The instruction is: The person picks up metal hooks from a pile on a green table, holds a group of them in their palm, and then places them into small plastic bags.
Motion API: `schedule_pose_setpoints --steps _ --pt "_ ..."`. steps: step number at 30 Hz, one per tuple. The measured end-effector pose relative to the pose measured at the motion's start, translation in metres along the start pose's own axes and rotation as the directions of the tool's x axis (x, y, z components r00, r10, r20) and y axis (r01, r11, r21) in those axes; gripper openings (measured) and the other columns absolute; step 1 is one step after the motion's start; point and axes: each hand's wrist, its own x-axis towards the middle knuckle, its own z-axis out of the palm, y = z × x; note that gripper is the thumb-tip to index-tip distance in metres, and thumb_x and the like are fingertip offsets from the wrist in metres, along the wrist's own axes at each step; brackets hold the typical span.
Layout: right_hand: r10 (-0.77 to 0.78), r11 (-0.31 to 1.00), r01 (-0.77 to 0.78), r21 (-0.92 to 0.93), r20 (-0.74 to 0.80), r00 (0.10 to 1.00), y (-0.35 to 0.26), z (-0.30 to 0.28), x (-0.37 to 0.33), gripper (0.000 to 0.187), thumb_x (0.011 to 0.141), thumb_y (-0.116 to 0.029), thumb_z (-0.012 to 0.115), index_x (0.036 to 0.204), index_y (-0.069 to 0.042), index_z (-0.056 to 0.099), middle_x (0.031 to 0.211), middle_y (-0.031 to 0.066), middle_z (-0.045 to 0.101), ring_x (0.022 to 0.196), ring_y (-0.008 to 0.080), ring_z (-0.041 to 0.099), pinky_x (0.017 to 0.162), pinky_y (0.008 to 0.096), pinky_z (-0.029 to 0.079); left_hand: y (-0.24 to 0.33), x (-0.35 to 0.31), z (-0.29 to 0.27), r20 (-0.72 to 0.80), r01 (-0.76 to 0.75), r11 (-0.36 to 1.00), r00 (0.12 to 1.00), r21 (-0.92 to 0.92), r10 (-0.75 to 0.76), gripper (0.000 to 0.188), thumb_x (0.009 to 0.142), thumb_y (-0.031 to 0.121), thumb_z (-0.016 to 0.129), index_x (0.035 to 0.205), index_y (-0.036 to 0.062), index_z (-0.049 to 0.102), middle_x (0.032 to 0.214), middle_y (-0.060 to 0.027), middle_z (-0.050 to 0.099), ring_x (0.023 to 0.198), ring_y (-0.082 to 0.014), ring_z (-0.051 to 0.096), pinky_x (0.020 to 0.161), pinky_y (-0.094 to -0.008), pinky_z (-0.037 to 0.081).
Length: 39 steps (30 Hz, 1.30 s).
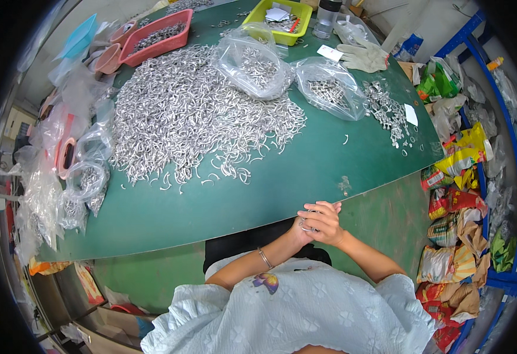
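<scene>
Silver metal pieces [308, 228] peek out where our right hand [327, 223] curls closed over them against our left hand [300, 233], by the near edge of the green surface [270, 192]. A snug, cupped hold seems best here, so that we let nothing slip to the floor [388, 215]. The right fingers cover most of what we hold, so we cannot tell how many pieces there are, their full shape, or whether the left fingers grip or merely lie open
</scene>
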Motion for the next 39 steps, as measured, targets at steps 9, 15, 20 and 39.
schedule_pose_setpoints --steps 9,15,20,39 --pt "-0.065 0.996 0.072 0.052 -0.126 0.990 -0.009 0.008 -0.007 0.013 0.072 -0.009 0.069 0.081 -0.001 0.064 0.097 0.0158 0.069 0.094 0.0345 0.065 0.086 0.0482 0.049 -0.009 -0.008 -0.019 0.204 -0.032 0.995 0.978 -0.094 0.050 0.045 0.103 0.028 0.034 0.136 -0.0031 0.042 0.125 -0.0109 0.054 0.126 -0.0230 0.047 0.112 -0.0356 0.035" --pt "-0.071 0.992 0.090 0.085 -0.206 0.976 -0.013 0.016 -0.017 0.024 0.075 -0.015 0.072 0.087 0.003 0.063 0.094 0.0203 0.066 0.089 0.0407 0.062 0.084 0.0514 0.049 -0.006 -0.014 0.010 0.009 -0.081 0.978 0.997 0.191 0.081 0.041 0.103 0.024 0.034 0.135 0.0007 0.044 0.116 -0.0072 0.056 0.119 -0.0203 0.050 0.109 -0.0357 0.037" --pt "-0.070 0.990 0.104 0.097 -0.305 0.950 -0.010 0.030 -0.015 0.021 0.075 -0.012 0.070 0.087 0.003 0.063 0.094 0.0203 0.066 0.088 0.0405 0.063 0.081 0.0501 0.049 0.005 -0.012 0.008 -0.024 -0.061 0.984 0.998 0.167 0.065 0.035 0.103 0.021 0.035 0.124 -0.0018 0.051 0.107 -0.0073 0.058 0.109 -0.0198 0.055 0.101 -0.0335 0.044" --pt "-0.116 0.993 0.118 -0.011 -0.291 0.950 -0.021 0.011 0.010 0.020 0.082 -0.016 0.068 0.085 0.003 0.066 0.091 0.0171 0.070 0.090 0.0361 0.068 0.085 0.0471 0.053 0.002 -0.016 0.042 -0.150 -0.111 0.938 0.974 0.329 0.168 0.032 0.101 0.024 0.036 0.116 0.0016 0.054 0.104 -0.0038 0.057 0.106 -0.0177 0.055 0.101 -0.0313 0.042"
